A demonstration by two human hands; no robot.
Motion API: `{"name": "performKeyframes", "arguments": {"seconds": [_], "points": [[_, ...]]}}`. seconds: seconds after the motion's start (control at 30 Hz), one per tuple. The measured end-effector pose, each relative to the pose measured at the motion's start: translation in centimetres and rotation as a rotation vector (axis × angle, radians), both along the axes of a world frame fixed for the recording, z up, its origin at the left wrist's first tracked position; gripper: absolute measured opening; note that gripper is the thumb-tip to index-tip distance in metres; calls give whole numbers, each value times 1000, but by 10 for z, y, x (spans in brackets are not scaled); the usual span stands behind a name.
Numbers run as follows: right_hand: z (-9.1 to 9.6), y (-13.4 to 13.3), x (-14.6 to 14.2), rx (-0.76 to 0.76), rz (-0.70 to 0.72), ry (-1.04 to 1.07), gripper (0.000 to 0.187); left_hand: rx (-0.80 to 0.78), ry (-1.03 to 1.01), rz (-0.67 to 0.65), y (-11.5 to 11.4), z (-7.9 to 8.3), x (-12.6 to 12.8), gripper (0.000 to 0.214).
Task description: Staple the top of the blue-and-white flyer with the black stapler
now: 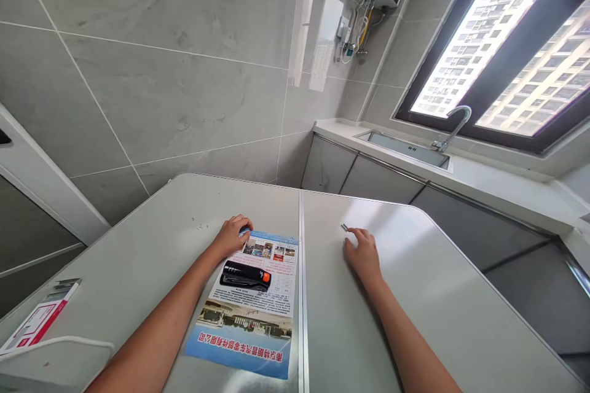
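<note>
A printed leaflet (271,313) with blue bands and small photos lies on the table. On top of it rests a black stapler (244,276) with an orange end. My left hand (234,234) is at the leaflet's far left corner, its fingers curled round toward the thumb. A small dark patch shows between them, too small to name. To the right of the table's seam, my right hand (364,253) rests on the tabletop, thumb and index finger apart. Its index fingertip is at a short silvery strip (344,228), which looks like staples; whether they touch is unclear.
Several tiny bits (200,225) lie left of my left hand. A red and white package (41,316) and a white cable (69,340) are at the table's left edge. Beyond the folding table (442,295) stand a tiled wall and a counter with a sink (405,148).
</note>
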State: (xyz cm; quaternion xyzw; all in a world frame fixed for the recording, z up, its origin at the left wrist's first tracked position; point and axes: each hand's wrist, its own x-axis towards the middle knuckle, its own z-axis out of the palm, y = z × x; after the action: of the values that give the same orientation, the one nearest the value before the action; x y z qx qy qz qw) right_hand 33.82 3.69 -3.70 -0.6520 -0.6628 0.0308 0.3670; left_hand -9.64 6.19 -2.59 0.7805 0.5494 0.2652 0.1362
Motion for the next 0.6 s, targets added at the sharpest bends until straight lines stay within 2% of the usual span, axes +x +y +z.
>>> {"name": "performKeyframes", "arguments": {"seconds": [0.07, 0.17, 0.37, 0.47, 0.6], "points": [[-6, 11, 17, -13, -25, -59, 41, -3, -8, 0, 0, -1, 0, 17], [-7, 26, 27, -94, 21, -133, 41, -9, -18, 4, 0, -2, 0, 17], [11, 49, 18, -167, 67, -160, 29, -22, -7, 37, 0, -3, 2, 21], [19, 51, -9, -165, 69, -138, 28, -26, -18, 36, -1, -4, 3, 20], [27, 50, -80, -175, 177, -86, 29, -29, -32, 27, -1, -3, 3, 19]]}}
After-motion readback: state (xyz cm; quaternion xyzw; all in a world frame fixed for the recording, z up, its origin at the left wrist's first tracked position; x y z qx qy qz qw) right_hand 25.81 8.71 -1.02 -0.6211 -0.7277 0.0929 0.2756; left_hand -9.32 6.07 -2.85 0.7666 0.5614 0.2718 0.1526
